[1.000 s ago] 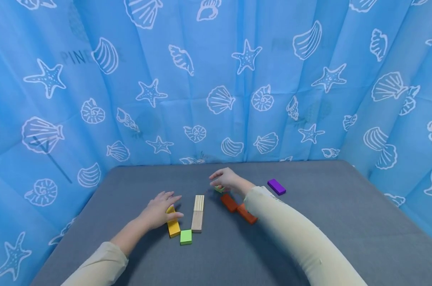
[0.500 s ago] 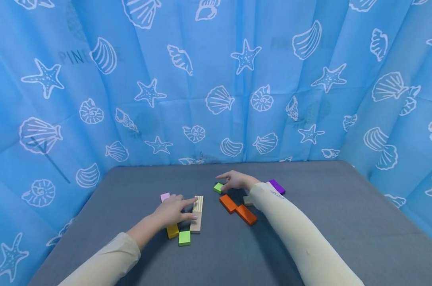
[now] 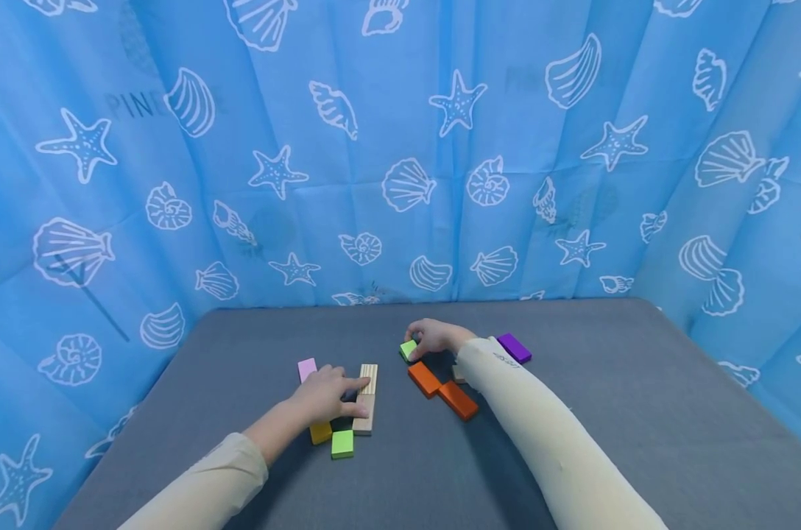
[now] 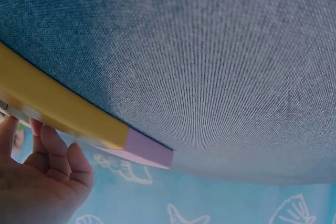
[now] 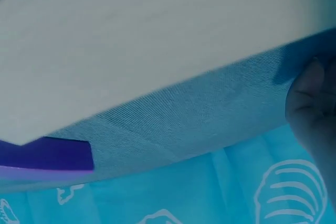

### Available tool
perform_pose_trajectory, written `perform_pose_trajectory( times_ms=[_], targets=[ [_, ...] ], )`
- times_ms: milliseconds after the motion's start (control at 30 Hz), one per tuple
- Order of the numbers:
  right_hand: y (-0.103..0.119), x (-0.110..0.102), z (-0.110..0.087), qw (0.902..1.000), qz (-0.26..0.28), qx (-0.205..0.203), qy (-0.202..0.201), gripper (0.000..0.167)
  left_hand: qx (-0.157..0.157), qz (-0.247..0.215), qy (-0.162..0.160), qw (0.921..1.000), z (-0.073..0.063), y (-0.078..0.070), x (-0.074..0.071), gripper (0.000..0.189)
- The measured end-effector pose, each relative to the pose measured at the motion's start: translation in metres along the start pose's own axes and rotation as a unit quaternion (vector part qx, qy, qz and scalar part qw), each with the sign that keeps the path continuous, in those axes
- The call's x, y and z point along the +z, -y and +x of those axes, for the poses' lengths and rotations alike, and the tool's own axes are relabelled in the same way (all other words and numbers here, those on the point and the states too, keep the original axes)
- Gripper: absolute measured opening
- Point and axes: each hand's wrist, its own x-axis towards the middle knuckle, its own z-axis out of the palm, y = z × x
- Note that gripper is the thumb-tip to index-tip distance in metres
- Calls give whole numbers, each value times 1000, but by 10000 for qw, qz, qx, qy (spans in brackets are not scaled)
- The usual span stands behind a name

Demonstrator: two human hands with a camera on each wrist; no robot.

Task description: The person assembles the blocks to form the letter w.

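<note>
My left hand (image 3: 322,396) reaches over a yellow block (image 3: 320,433) and rests its forefinger and thumb on two plain wooden blocks (image 3: 364,422) set end to end. Beyond its knuckles a pink block (image 3: 306,368) shows; the left wrist view has the yellow block (image 4: 63,100) meeting the pink block (image 4: 149,150). A lime green block (image 3: 342,444) lies just below the wooden pair. Farther back, my right hand (image 3: 438,337) pinches a second lime green block (image 3: 408,349) between thumb and forefinger, low at the table. In the right wrist view my right hand (image 5: 317,111) shows only partly.
Two orange blocks (image 3: 441,392) lie corner to corner in front of my right hand. A pale wooden block (image 3: 459,374) is partly hidden by the right sleeve. A purple block (image 3: 514,348) lies beyond that sleeve. Behind the grey table (image 3: 573,412) hangs a blue shell-print curtain (image 3: 387,147).
My left hand has moved right from the yellow block onto the wooden pair, uncovering the pink block. My right hand has shifted slightly right, and its forefinger has come down onto the far green block.
</note>
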Motion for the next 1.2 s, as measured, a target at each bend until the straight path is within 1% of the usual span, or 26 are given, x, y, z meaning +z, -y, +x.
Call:
perform_pose_trajectory(
  times_ms=[67, 133, 200, 267, 300, 367, 433, 500, 633, 800, 900, 1033, 1200],
  targets=[
    [1, 0, -1, 9997, -90, -199, -112, 18, -37, -30, -31, 10000, 0, -1, 1, 63],
    [3, 1, -3, 9994, -26, -267, -212, 20, -77, -83, -35, 9999, -1, -2, 1, 63],
    [4, 2, -4, 9988, 309, -181, -345, 19, -113, -117, -23, 9999, -1, -4, 1, 62],
    [6, 2, -6, 9949, 925, -22, -392, 18, -136, -124, -1, 9998, -1, -4, 0, 62],
    [7, 3, -6, 9907, 1306, 85, -382, 22, -135, -128, 5, 9998, -2, -4, -1, 62],
    [10, 3, -6, 9789, 1996, 260, -340, 33, -133, -139, 16, 9998, -2, -4, -2, 61],
    [12, 3, -6, 9689, 2429, 410, -216, 36, -140, -169, 28, 9998, -1, -3, -2, 61],
    [16, 3, -5, 9616, 2672, 596, -172, 33, -143, -201, 36, 9997, -1, -3, -2, 61],
    [21, 7, -3, 9591, 2630, 985, -339, 27, -94, -228, 46, 9997, 0, -2, -2, 61],
    [25, 13, 3, 9604, 2300, 1458, -591, 19, -27, -207, 29, 9998, 1, 0, -1, 62],
    [27, 15, 5, 9631, 2140, 1520, -601, 16, -19, -209, 11, 9998, 1, 0, 0, 62],
    [28, 16, 5, 9675, 2022, 1446, -460, 16, -30, -245, -14, 9997, 1, 0, 0, 62],
    [28, 18, 3, 9712, 1868, 1416, -419, 8, -63, -301, 18, 9995, 0, -2, -1, 62]
  ],
)
